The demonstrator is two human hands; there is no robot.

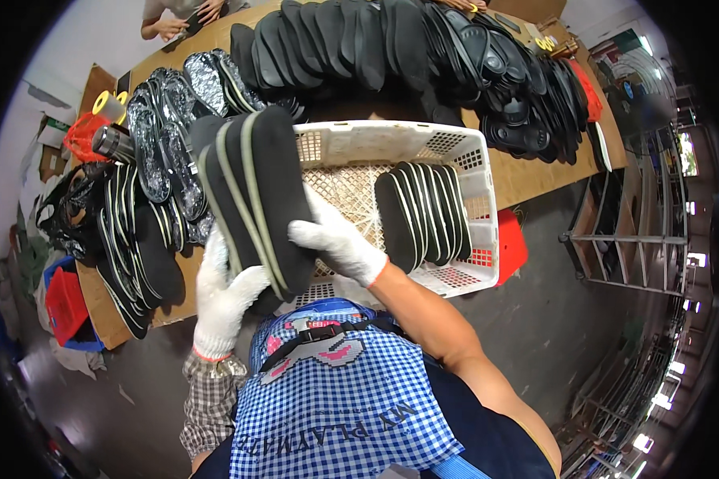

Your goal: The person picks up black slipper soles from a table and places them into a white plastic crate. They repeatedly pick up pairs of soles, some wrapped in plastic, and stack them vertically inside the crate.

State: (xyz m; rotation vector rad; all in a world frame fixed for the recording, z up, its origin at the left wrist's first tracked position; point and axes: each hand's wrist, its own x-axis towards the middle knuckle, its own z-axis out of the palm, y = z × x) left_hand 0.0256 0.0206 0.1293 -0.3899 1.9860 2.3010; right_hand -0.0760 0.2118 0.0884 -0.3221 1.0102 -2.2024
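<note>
Both my hands wear white knit gloves and grip one stack of black shoe soles with pale edge stripes (252, 191). My left hand (224, 291) holds the stack's lower left end from underneath. My right hand (335, 239) clamps the lower right side. The stack is tilted, held over the left end of a white plastic basket (391, 136). Inside the basket, a row of several similar black soles (423, 211) stands on edge at the right.
The wooden table (535, 180) carries big piles of black soles (391, 40) at the back and silver-patterned and striped soles (160, 152) at the left. Another person's hands (188, 16) rest at the far edge. A metal rack (631, 231) stands on the right.
</note>
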